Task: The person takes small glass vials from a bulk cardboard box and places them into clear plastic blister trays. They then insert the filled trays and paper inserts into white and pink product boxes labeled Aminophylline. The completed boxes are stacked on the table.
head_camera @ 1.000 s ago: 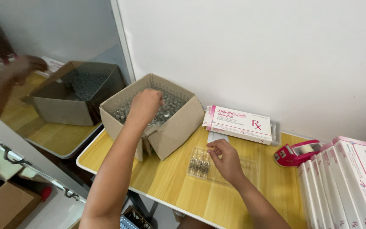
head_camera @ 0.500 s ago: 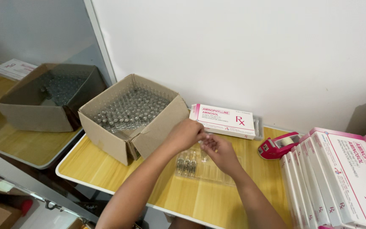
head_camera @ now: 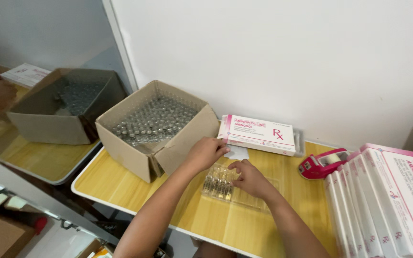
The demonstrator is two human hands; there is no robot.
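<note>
While the far left showed only a mirror-like panel repeating the scene, the real work sat on the wooden counter. At the counter's left end stood an open cardboard box packed with small glass vials standing upright. Just right of the box's near corner, the left hand hovered with its fingers curled loosely together; whether anything was pinched in that grip could not be told. Right below and a little to the right lay a clear plastic tray, its long axis running along the counter's length, with a short row of small ampoules already seated at its left end. The right hand rested on the tray's middle, fingers bent and pressing down on the plastic, closing on nothing that showed. The tray's filled end lay directly beneath the left hand, so that hand was the nearer to it, while the empty slots stretched away to the right under and past the right hand. Behind the tray, against the wall, lay a flat white and pink carton. Further right sat a red tape dispenser, and at the counter's right edge a row of matching cartons stood on edge.
</note>
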